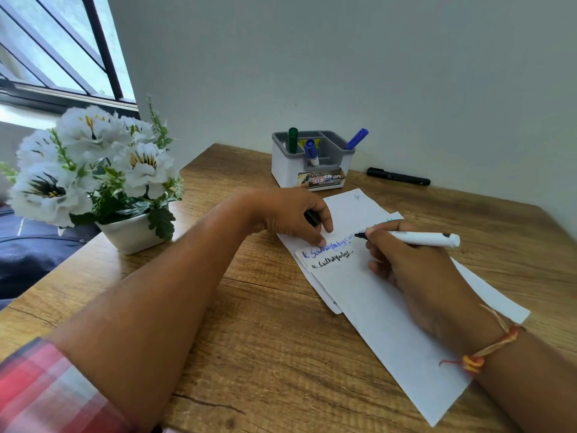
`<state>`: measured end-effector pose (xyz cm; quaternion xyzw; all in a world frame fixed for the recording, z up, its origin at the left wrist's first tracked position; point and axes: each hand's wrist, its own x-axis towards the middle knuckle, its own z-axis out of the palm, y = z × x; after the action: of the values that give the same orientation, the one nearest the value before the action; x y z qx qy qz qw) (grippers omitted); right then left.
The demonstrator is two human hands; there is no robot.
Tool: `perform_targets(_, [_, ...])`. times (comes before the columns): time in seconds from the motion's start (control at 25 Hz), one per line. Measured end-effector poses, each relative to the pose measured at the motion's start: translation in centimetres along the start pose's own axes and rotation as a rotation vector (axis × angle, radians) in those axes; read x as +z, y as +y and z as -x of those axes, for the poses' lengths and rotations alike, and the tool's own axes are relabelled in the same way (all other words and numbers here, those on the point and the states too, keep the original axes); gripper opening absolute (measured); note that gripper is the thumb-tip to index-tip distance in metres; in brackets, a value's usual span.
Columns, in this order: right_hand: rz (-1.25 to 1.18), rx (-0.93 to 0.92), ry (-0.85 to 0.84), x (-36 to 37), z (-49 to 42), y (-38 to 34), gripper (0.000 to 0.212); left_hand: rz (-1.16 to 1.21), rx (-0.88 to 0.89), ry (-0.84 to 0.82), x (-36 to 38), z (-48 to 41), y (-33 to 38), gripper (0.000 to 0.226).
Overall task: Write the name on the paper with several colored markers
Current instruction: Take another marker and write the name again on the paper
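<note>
- Nearest, the right hand [415, 276] pinched a marker [418, 239], its black tip on the paper [390, 323] just past the fingertips.
- Left of those fingers, the left hand [290, 218] curled round a cap [312, 217], one fingertip pressing the paper's written lines.
- Beyond both hands' fingers stood a holder [287, 170]; a black pen [398, 177] lay to its right.

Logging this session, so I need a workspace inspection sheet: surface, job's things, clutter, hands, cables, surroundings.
Surface: wooden table.
Job's things: white paper with blue and black name lines; organizer holding green marker and two blue markers; black marker by the wall.
Clutter: flower pot.
Hands: left hand presses the paper, holding a black cap; right hand grips white marker, tip at paper.
Cables: nothing seen.
Surroundings: grey wall, window at left.
</note>
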<state>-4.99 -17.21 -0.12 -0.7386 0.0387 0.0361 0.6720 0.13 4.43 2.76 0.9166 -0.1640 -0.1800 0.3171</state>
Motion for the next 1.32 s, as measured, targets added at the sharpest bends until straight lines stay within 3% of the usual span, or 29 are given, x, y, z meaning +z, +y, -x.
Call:
perform_targets(0.2, [-0.174,-0.009,0.022,-0.4,0.0,-0.7,0.012,0.386,0.067,0.269,0.1,-0.2,0.4,0.025])
perform_targets(0.4, [-0.374,-0.043,-0.004,-0.8,0.1,-1.4,0.023,0.738,0.158,0.274,0.4,-0.2,1.5,0.025])
perform_targets(0.64, [-0.375,-0.188,0.013,-1.5,-0.2,-1.7,0.009,0.624,0.224,0.33,0.8,-0.3,1.5,0.021])
perform_targets(0.84, [-0.321,-0.259,-0.041,-1.7,-0.1,-1.8,0.009,0.869,0.239,0.264,0.9,-0.2,1.8,0.028])
perform_targets(1.32, [-0.212,-0.296,-0.109,-1.8,-0.1,-1.2,0.011,0.907,0.246,0.148,1.6,0.4,2.8,0.032])
